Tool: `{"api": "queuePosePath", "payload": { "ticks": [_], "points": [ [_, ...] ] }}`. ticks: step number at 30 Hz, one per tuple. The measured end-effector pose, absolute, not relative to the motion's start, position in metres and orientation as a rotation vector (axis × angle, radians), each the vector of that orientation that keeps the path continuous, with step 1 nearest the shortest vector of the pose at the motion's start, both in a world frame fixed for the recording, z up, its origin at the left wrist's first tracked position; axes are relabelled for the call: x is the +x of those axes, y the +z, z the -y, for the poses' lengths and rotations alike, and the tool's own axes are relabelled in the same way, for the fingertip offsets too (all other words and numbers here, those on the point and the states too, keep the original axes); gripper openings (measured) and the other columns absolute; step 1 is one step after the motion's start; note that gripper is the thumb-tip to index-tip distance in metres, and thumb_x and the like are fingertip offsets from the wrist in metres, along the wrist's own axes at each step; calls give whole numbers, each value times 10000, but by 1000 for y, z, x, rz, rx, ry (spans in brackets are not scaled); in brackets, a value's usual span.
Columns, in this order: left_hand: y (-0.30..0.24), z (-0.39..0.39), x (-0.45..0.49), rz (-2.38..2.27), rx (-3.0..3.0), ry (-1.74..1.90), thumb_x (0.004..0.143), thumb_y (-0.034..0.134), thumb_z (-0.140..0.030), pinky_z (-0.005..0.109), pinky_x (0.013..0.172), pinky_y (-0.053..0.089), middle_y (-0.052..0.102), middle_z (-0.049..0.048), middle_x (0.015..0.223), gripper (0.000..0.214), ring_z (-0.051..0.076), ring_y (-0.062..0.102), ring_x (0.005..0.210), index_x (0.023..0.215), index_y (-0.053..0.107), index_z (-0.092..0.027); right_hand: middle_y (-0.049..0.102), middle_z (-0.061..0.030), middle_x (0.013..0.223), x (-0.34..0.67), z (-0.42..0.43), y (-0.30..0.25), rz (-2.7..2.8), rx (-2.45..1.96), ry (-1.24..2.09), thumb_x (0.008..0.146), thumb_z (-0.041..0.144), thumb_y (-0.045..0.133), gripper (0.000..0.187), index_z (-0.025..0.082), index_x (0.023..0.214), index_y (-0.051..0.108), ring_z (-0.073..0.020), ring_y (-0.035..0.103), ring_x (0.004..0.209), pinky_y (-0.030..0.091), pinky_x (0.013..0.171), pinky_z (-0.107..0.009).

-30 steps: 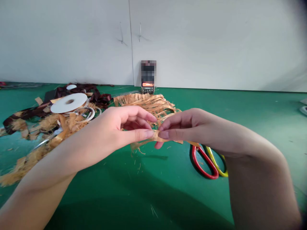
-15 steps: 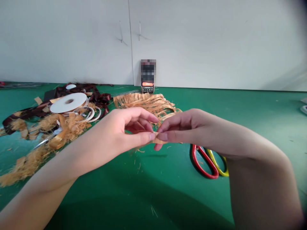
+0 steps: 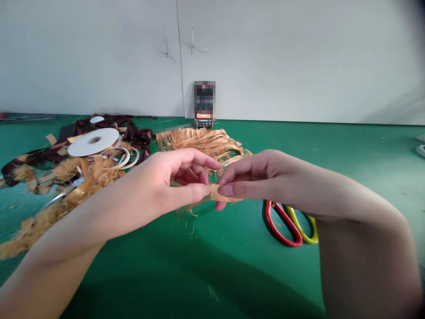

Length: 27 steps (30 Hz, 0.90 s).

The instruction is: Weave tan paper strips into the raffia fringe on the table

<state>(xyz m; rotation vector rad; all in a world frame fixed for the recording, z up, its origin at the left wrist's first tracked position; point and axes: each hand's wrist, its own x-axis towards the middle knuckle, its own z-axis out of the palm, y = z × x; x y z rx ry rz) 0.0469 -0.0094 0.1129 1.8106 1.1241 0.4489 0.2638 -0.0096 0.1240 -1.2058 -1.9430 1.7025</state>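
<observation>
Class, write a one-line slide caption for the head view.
Left hand and right hand pinch a frayed tan ribbon strip above a green tabletop, near scissors with red and yellow loop handles.

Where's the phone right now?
In the head view, the phone stands upright in the upper middle, in front of the pale wall and just behind the frayed tan strips on the green table.

phone upright by pale wall, white spool, dark ribbon

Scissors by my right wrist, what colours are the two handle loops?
One red loop and one yellow loop, seen best in the head view.
</observation>
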Motion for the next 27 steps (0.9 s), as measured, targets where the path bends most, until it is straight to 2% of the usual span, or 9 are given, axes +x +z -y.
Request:
{"api": "queuePosePath", "payload": {
  "ticks": [5, 9, 17, 22, 27],
  "points": [
    [112, 9, 46, -1128, 1812, 460, 831, 621, -452, 164, 630, 553, 682, -56, 860, 293, 125, 675, 768, 1106, 620, -352, 759, 39, 912, 265, 10, 124, 1962, -1208, 1688, 869, 294, 590, 156, 314, 830, 739, -144, 688, 936, 523, 865, -245],
    [111, 10, 46, -1099, 1821, 450, 842, 612, -439, 153, 651, 549, 690, -58, 937, 340, 123, 679, 824, 1174, 580, -373, 758, 29, 909, 264, 9, 125, 1998, -1224, 1645, 869, 293, 581, 166, 303, 837, 744, -159, 686, 937, 523, 869, -268],
    [109, 11, 51, -1096, 1764, 410, 862, 572, -388, 193, 659, 553, 680, -36, 889, 343, 145, 684, 819, 1197, 558, -316, 752, 32, 890, 260, 10, 126, 2010, -1232, 1655, 858, 284, 583, 165, 288, 826, 744, -166, 681, 923, 524, 845, -267],
    [110, 11, 49, -1093, 1765, 372, 873, 554, -409, 209, 687, 547, 679, -26, 928, 373, 161, 683, 865, 1237, 533, -333, 751, 19, 897, 260, 11, 126, 2013, -1278, 1646, 853, 312, 578, 169, 294, 803, 738, -197, 681, 930, 528, 852, -315],
    [110, 10, 50, -1069, 1763, 347, 887, 535, -417, 224, 679, 539, 672, -17, 939, 403, 168, 674, 868, 1284, 502, -351, 752, 24, 914, 260, 10, 125, 2016, -1275, 1657, 845, 291, 581, 165, 299, 824, 745, -195, 682, 930, 528, 835, -310]
  ]
}}
